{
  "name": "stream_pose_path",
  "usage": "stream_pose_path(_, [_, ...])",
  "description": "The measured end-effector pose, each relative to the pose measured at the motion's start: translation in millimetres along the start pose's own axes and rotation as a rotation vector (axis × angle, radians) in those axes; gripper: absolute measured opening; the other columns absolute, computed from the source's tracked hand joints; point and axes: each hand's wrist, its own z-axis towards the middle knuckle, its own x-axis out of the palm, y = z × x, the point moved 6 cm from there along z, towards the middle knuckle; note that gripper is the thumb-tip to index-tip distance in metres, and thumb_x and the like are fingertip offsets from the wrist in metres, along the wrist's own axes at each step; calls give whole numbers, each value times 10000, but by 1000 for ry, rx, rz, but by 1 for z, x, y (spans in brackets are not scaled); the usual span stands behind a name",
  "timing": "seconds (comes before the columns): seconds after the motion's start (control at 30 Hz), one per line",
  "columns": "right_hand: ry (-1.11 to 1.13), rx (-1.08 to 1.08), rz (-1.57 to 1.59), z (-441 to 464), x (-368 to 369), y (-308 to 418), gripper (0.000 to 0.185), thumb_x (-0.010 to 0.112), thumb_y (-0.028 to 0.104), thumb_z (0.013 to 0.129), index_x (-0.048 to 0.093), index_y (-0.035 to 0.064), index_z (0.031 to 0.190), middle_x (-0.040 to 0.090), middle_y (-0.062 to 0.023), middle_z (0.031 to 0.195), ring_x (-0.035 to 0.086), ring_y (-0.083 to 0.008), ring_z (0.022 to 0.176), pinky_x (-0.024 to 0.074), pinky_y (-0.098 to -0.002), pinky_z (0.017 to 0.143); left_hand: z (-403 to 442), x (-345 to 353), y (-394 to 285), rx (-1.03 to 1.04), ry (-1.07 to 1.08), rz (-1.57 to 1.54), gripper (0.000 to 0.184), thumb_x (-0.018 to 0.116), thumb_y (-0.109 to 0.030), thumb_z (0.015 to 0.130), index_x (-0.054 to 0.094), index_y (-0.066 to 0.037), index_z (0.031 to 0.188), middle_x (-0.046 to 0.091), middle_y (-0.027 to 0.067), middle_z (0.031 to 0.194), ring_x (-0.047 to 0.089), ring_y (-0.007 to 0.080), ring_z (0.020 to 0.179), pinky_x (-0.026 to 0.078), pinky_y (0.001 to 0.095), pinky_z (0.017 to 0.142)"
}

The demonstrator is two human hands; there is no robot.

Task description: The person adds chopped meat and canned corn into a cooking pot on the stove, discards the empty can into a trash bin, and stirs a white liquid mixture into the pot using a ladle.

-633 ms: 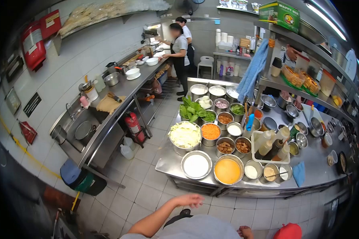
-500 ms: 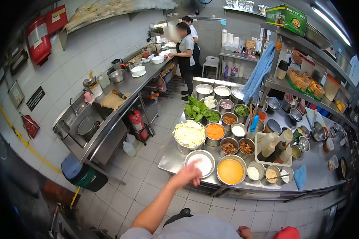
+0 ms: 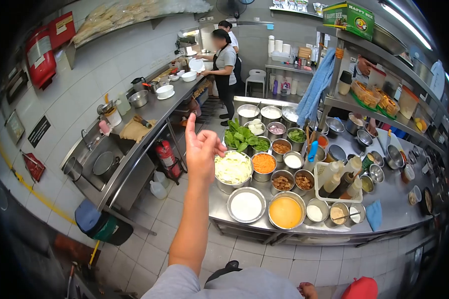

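Note:
My left hand [image 3: 202, 149] is raised in the middle of the view, index finger stretched up and the other fingers loosely bent. Nothing is held in it. Just to its right, nearest to it in the picture, stand a pot of shredded cabbage [image 3: 233, 168] and leafy greens [image 3: 240, 135]. Below these are a bowl of white contents [image 3: 246, 205] and a bowl of orange-yellow liquid [image 3: 285, 211]. Shredded carrot [image 3: 263, 163] fills a smaller pot. At the bottom edge shows what looks like my right hand [image 3: 307, 290], partly cut off, its fingers unclear.
A steel prep table [image 3: 297, 235] carries many metal pots and a white basket of squeeze bottles [image 3: 338, 182]. At left are a sink [image 3: 87, 162] and a fire extinguisher [image 3: 167, 158]. A person [image 3: 225, 74] stands at the far counter. Something red [image 3: 360, 289] is at the lower right.
My left hand has risen from over the bowl of white contents, up and to the left, index finger now upright. The person at the far counter now holds up a white container.

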Motion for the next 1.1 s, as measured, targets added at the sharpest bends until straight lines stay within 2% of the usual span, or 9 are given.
stream_pose_path(0.1, [-27, 15, 1, -9, -1, -7, 165, 565, 182, 901, 577, 64, 1017, 673, -104, 819, 645, -225, 598, 506, -345, 484, -7, -2, 16, -34, 1, 15, 728, 546, -38, 905, 127, -97, 1497, 548, 54, 815, 585, 131, 615, 491, 228, 510])
stream_pose_path(0.4, [-40, -21, 103, 2, 0, -25, 264, 560, 265, 932, 588, 23, 1033, 674, -119, 839, 650, -212, 582, 525, -322, 478, 19, -26, -39, 256, -94, 36, 701, 588, -77, 919, 169, -66, 1482, 551, 33, 812, 551, 100, 591, 444, 205, 463])
stream_pose_path(0.6, [-105, 1, 56, -20, -1, -22, 260, 583, 221, 886, 580, 60, 1090, 670, -75, 854, 654, -174, 645, 528, -317, 537, 8, -23, -33, 291, -23, 129, 666, 564, -68, 932, 192, -73, 1486, 465, 2, 761, 463, 68, 593, 376, 183, 466])
stream_pose_path(0.73, [-135, 39, 142, -31, 9, -31, 272, 592, 218, 881, 575, 69, 1108, 668, -69, 851, 652, -164, 649, 519, -307, 534, -34, 2, 31, 60, 103, 169, 712, 596, -111, 906, 192, -67, 1490, 451, -10, 742, 448, 54, 575, 368, 178, 472])
stream_pose_path(0.87, [-180, 74, 203, -62, 21, -45, 257, 593, 205, 880, 584, 73, 1101, 664, -58, 849, 650, -156, 655, 506, -289, 529, -163, 29, 146, -509, 274, 105, 658, 561, -81, 907, 235, -69, 1478, 498, 18, 768, 493, 91, 563, 455, 218, 493])
stream_pose_path(0.93, [-198, 106, 230, -75, 28, -58, 250, 591, 203, 883, 587, 72, 1096, 664, -54, 849, 650, -154, 657, 503, -284, 527, -242, 48, 180, -879, 540, 135, 626, 552, -65, 914, 265, -72, 1470, 513, 27, 809, 563, 111, 659, 480, 236, 527])
stream_pose_path(1.03, [-229, 158, 301, -96, 36, -86, 256, 595, 205, 881, 591, 69, 1098, 667, -53, 858, 649, -149, 656, 505, -288, 533, -334, 75, 193, -1167, 1096, 8, 567, 457, 51, 841, 386, -47, 1396, 544, 26, 935, 576, 103, 755, 499, 253, 656])
stream_pose_path(1.07, [-246, 164, 309, -105, 39, -96, 257, 591, 204, 886, 592, 68, 1103, 670, -56, 865, 647, -148, 650, 504, -288, 533, -353, 80, 193, -1247, 1263, -24, 533, 501, 28, 867, 409, -48, 1386, 548, 23, 947, 572, 94, 775, 491, 243, 668])
stream_pose_path(1.1, [-260, 168, 315, -112, 42, -105, 257, 587, 204, 891, 592, 66, 1108, 672, -58, 872, 645, -147, 643, 504, -289, 533, -365, 83, 195, -1295, 1307, -33, 509, 530, -3, 885, 419, -44, 1380, 552, 20, 944, 570, 91, 775, 487, 240, 671])
